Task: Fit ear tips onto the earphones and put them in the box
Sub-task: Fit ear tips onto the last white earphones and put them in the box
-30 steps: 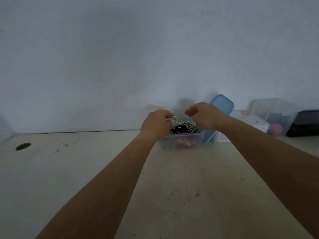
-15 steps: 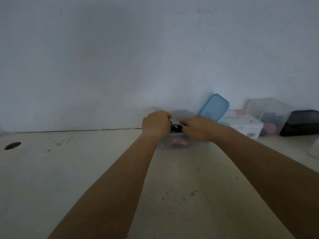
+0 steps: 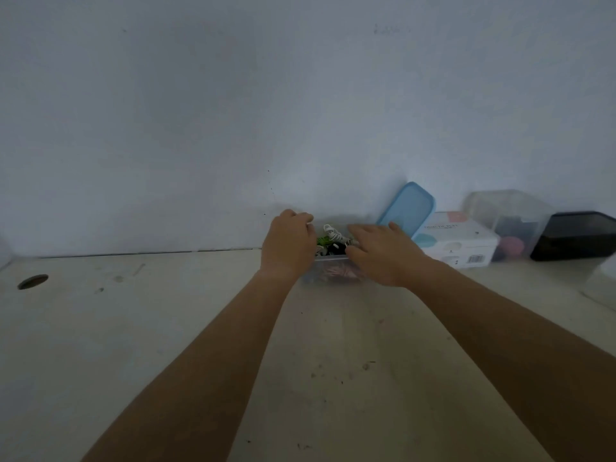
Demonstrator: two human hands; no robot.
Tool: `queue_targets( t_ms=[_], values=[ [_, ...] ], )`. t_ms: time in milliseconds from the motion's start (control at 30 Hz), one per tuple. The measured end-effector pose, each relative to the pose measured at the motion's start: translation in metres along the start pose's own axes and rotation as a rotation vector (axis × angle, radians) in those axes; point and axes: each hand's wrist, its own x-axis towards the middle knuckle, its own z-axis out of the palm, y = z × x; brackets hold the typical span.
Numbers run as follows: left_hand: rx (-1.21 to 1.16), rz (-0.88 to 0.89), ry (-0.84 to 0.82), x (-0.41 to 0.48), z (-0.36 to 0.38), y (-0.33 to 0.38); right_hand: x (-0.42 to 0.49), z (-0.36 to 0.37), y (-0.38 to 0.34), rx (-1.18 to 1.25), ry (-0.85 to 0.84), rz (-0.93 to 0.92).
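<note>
One clear box (image 3: 330,260), far side of bench (image 3: 133,328): tangled earphones (image 3: 333,240) inside; left hand (image 3: 288,248), fingers curled at left rim, hold unclear; right hand (image 3: 383,255), fingers extended over right rim, apparently holding nothing.

A single wide-angle camera on the person's head looks forward and slightly down across the bench (image 3: 100,345) toward the far wall (image 3: 233,111), which fills the upper half of the view. Both forearms (image 3: 216,345) stretch away from the lens; the near bench lies close below, the clear box (image 3: 330,273) by the wall small and far
</note>
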Motion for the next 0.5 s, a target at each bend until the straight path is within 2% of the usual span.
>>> queue_targets(
  t_ms=[100, 167, 233, 300, 433, 500],
  values=[
    [0.004, -0.094, 0.045, -0.014, -0.011, -0.007, -0.018, 0.000, 0.008, 0.060, 0.300, 0.040],
    [-0.054, -0.233, -0.051, -0.022, -0.015, -0.011, -0.030, -0.002, 0.015, 0.052, 0.515, 0.103],
    [-0.194, -0.367, -0.155, -0.029, -0.019, -0.012, -0.039, -0.005, 0.020, 0.048, 0.638, 0.221],
    [-0.286, -0.429, -0.195, -0.034, -0.023, -0.011, -0.045, -0.008, 0.023, 0.077, 0.646, 0.342],
    [-0.282, -0.423, -0.198, -0.040, -0.030, -0.005, -0.044, -0.017, 0.025, 0.213, 0.423, 0.433],
    [-0.300, -0.431, -0.202, -0.043, -0.033, -0.004, -0.041, -0.021, 0.023, 0.327, 0.381, 0.468]
  ],
)
